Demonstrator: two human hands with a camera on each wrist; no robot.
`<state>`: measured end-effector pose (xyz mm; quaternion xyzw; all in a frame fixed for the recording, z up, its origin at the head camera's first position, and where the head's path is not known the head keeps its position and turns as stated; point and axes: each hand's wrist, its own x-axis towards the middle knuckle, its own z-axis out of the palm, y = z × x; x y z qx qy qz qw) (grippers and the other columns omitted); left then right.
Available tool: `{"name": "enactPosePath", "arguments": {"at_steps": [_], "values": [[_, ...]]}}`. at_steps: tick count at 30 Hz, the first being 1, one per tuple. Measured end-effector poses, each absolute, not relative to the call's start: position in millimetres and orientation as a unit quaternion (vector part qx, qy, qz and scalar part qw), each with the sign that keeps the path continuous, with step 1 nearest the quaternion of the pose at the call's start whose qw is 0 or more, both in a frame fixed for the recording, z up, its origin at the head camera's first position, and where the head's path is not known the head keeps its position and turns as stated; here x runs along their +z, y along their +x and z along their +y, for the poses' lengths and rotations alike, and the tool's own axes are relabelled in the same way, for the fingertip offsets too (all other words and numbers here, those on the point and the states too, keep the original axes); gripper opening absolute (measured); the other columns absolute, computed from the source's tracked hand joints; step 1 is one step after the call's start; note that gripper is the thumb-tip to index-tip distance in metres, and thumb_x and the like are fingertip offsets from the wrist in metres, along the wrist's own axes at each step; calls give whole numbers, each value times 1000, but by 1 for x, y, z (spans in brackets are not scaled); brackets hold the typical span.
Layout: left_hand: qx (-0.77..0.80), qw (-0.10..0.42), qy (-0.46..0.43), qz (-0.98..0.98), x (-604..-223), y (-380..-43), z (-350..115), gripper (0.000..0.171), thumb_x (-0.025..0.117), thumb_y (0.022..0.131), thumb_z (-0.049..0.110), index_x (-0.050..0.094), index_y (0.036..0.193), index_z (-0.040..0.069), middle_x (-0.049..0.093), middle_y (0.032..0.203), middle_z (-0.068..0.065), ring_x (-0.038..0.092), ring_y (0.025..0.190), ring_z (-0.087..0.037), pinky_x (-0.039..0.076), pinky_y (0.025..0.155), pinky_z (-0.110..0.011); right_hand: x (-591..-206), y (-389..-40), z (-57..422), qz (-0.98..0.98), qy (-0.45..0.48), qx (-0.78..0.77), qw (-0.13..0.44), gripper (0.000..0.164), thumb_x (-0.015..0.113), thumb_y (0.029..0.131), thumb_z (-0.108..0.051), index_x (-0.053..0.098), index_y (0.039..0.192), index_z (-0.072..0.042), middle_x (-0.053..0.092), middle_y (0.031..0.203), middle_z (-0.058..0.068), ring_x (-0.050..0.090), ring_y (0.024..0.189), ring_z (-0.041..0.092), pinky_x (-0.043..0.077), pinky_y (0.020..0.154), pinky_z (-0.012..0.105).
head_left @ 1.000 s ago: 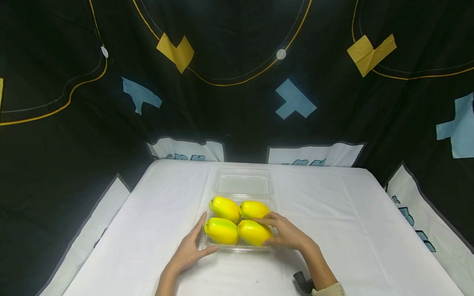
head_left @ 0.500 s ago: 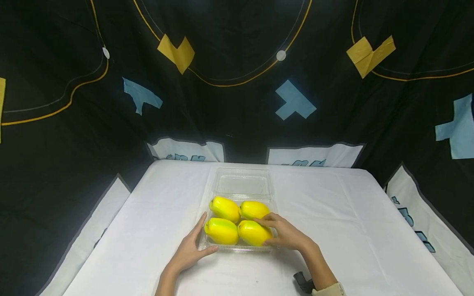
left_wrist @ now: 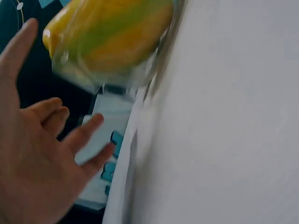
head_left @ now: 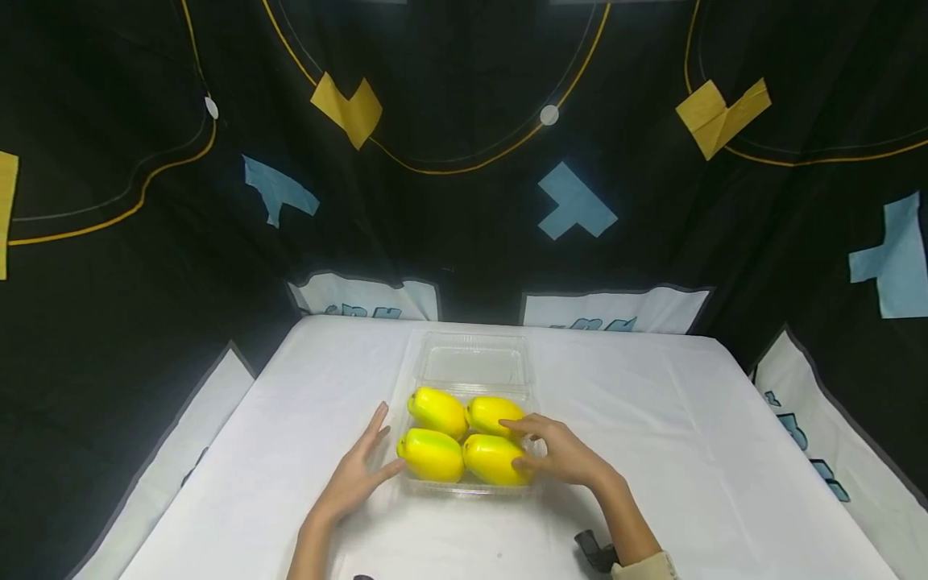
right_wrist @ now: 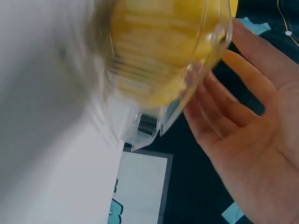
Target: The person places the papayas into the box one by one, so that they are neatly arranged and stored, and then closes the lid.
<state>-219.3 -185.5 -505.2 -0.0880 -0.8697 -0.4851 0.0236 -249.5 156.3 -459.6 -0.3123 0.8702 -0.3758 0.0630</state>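
Observation:
Several yellow mangoes, streaked with green, lie in two rows in the base of a clear plastic clamshell box [head_left: 474, 488]. The near-left mango [head_left: 431, 455] is closest to my left hand [head_left: 354, 477], which is held off the box's left side with fingers spread. At the right side, my right hand [head_left: 569, 453] reaches over the box's edge. Its thumb overlaps the near-right mango [head_left: 493, 460] and its forefinger the far-right mango [head_left: 493, 413]. In the right wrist view its other fingers [right_wrist: 224, 100] lie loosely bent beside the clear wall.
The box's lid [head_left: 474, 361] lies folded back flat behind the base. A white cloth covers the table [head_left: 652, 419]. Near my right forearm is a small black object [head_left: 596, 553]. Dark curtains [head_left: 449, 242] with taped patches hang behind and at both sides.
My left hand has drawn away from the box, leftward and a little toward me. The right hand has shifted slightly, its thumb lifting a bit. The mangoes stay in place in the box.

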Motion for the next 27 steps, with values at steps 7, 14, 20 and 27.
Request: {"name": "enactPosePath", "arguments": {"at_steps": [7,14,20,27], "values": [[-489,60,-68,-868,-520,-286,-227,61,51,91,47,28,145,29,36,145,-3,40,127,-32,37,96,-59,-453,-274,165,848,-279,-447,-50,38,67,85,-13,59,123,-16,62,117,2,57,103,21,47,90,49],[-531,81,-8,-843,-554,-396,-242,57,44,88,61,41,137,33,50,134,4,49,119,-19,43,96,-45,-436,-298,169,828,-216,-509,-90,34,61,90,-9,57,122,1,57,121,20,53,108,38,42,92,56],[-599,-26,2,-800,-490,-383,-201,58,44,97,40,36,140,3,41,139,-19,44,123,-31,39,101,-42,-470,-340,175,826,-126,-546,-59,42,56,94,-25,51,131,-5,49,132,18,46,119,35,39,99,50],[-561,-99,13,-821,-487,-387,-184,49,44,98,27,38,139,2,39,141,-17,39,127,-32,36,102,-42,-491,-358,175,818,-93,-567,5,42,50,97,-20,46,134,-2,46,133,24,44,122,36,39,100,47]]}}
